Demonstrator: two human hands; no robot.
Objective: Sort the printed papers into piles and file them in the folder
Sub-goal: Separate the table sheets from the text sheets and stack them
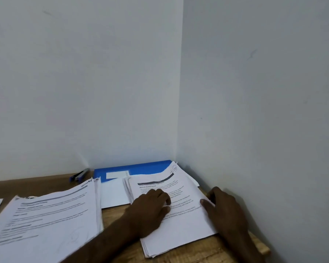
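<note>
The pile of printed papers (180,223) lies on the surface (198,251), in front of the blue folder (133,168). The left hand (150,209) presses on it with relaxed fingers (164,198). The right hand (224,207) pinches its right edge, thumb on top.

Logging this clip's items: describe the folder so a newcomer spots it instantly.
Find the corner where two white walls meet above the wooden table. At the back wall's foot lies the folder, partly under the right paper pile. Alone among white sheets, it is bright blue with a white label.
</note>
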